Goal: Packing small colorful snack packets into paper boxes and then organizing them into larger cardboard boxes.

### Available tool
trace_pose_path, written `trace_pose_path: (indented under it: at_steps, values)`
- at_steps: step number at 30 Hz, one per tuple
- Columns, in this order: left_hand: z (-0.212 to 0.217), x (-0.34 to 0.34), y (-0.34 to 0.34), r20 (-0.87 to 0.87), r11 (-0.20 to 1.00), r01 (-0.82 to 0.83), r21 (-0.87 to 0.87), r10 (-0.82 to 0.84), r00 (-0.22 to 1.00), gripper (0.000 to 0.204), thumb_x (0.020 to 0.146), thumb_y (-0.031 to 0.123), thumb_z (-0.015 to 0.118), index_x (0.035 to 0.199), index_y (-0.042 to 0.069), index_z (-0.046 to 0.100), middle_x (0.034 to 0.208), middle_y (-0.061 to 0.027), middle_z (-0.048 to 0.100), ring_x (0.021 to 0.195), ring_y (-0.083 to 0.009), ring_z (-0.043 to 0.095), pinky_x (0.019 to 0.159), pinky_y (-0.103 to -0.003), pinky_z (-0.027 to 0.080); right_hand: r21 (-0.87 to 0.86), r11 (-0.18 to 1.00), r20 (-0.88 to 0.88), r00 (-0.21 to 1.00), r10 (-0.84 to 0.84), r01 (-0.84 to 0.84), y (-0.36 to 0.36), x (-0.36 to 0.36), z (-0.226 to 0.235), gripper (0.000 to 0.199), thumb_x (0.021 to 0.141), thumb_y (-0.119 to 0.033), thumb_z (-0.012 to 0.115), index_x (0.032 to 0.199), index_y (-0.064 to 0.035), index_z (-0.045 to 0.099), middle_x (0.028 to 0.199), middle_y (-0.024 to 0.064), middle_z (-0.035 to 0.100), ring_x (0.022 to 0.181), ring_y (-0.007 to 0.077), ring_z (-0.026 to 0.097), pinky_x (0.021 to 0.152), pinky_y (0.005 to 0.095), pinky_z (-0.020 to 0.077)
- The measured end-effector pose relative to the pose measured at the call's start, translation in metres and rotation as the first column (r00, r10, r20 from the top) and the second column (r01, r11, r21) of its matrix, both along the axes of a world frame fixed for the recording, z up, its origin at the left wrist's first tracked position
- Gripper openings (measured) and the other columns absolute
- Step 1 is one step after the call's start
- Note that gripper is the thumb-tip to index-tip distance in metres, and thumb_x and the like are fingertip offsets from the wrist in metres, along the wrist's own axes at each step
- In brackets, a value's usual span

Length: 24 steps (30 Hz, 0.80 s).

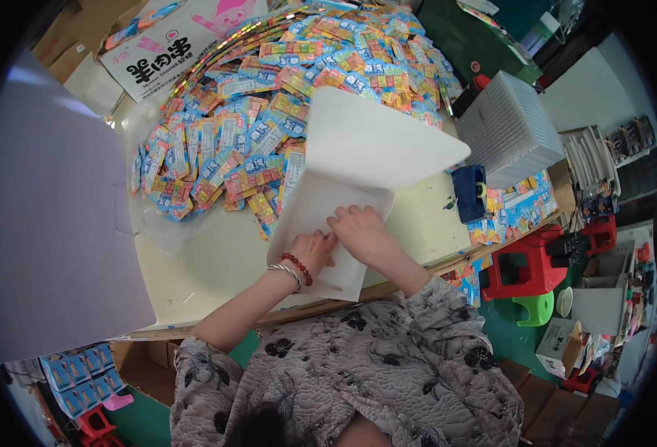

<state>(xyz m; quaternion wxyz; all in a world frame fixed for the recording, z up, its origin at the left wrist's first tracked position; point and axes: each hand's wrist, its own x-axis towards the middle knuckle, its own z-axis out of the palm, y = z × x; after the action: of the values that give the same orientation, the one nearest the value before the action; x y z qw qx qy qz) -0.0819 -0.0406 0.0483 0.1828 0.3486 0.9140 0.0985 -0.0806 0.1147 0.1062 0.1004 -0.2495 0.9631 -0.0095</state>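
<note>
A white cardboard box point(307, 203) lies on the table in front of me with its lid point(377, 141) raised at the far side. Both my hands reach down inside it. My left hand point(312, 252), with a red bead bracelet and a silver bangle at the wrist, is in the near left part of the box, its fingers pointing toward the other hand. My right hand point(362, 235) rests palm down to its right, fingers apart and slightly bent. The two hands touch or nearly touch at the fingertips. Nothing shows in either hand.
A large heap of colourful candy packets point(269, 134) spreads behind the box. A pale panel point(60, 208) stands at the left. On the right are a stack of white sheets or trays point(509, 127), a dark blue tape dispenser point(470, 194) and a red stool point(526, 264).
</note>
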Motion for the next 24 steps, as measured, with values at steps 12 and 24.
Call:
trace_pose_path:
  at_steps: [12,24]
  values:
    - [0.048,0.015,-0.081,0.08,0.731,-0.657,0.186,0.655,0.751,0.028,0.082,0.018,0.065,0.103,0.0,0.06,0.093,-0.0219,0.064,0.083,-0.0387,0.06,0.072,-0.046,0.046,-0.763,0.542,-0.596,0.706,-0.382,-0.352,0.039,0.046,0.003,0.035,0.072,0.011,0.058,0.107,0.0046,0.057,0.102,0.0148,0.062,0.095,0.0291,0.059,0.081,0.0334,0.0491]
    - [0.1,0.079,-0.204,-0.106,0.458,-0.82,0.343,0.886,0.451,0.024,0.086,0.008,0.056,0.108,-0.003,0.058,0.085,-0.0239,0.064,0.08,-0.0441,0.06,0.066,-0.043,0.047,-0.281,0.899,-0.269,0.927,0.261,-0.334,-0.008,0.001,-0.09,0.064,0.079,-0.057,0.059,0.137,-0.0342,0.043,0.152,0.0059,0.021,0.14,0.032,0.016,0.101,0.0737,0.0055]
